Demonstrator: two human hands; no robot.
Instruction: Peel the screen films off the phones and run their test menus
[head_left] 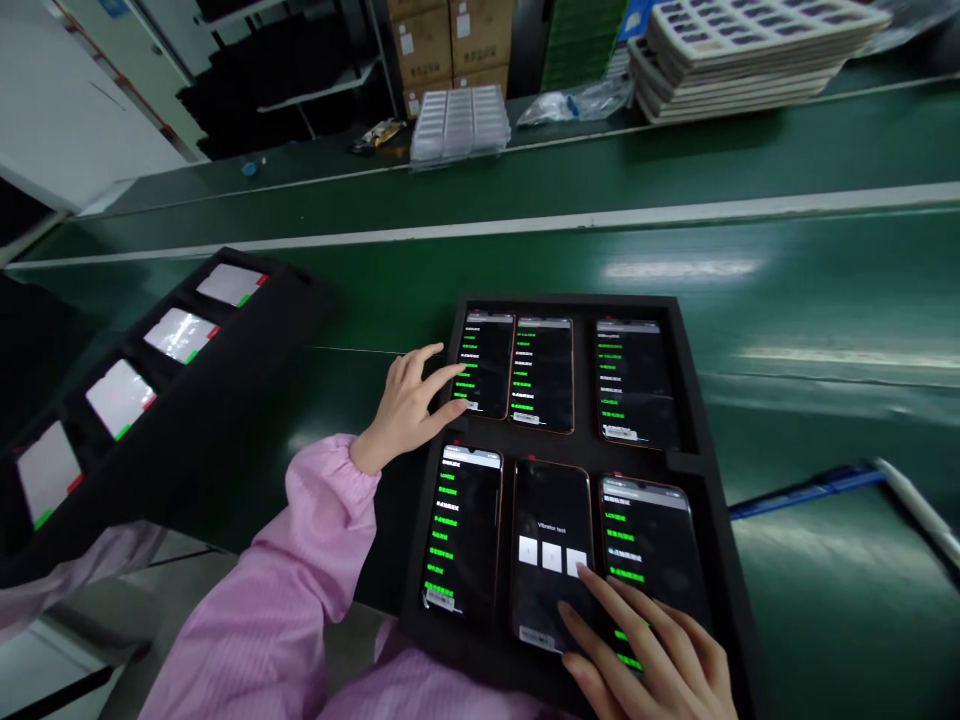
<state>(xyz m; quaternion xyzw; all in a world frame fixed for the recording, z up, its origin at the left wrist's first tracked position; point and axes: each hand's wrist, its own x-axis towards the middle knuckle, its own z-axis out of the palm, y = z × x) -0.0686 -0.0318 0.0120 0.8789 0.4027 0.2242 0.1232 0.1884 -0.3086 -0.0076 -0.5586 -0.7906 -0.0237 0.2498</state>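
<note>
A black foam tray (559, 450) holds several smartphones in two rows, screens lit. My left hand (414, 400) has its fingers spread, the fingertips over the left edge of the back-left phone (487, 375); contact cannot be made out. My right hand (652, 640) is open over the front row. Its index fingertip is at the rightmost white box on the front-middle phone (544, 500), whose screen reads "Vibrator test". The rest of that hand partly hides the front-right phone (652, 520). Lists of green and white text fill the other phone screens.
At the left, another black foam tray (247, 370) holds several devices with white screens. A blue pen (806, 492) lies on the green bench right of my tray. Behind are clear plastic trays (461, 125), stacked pale trays (750, 60) and cardboard boxes (454, 40).
</note>
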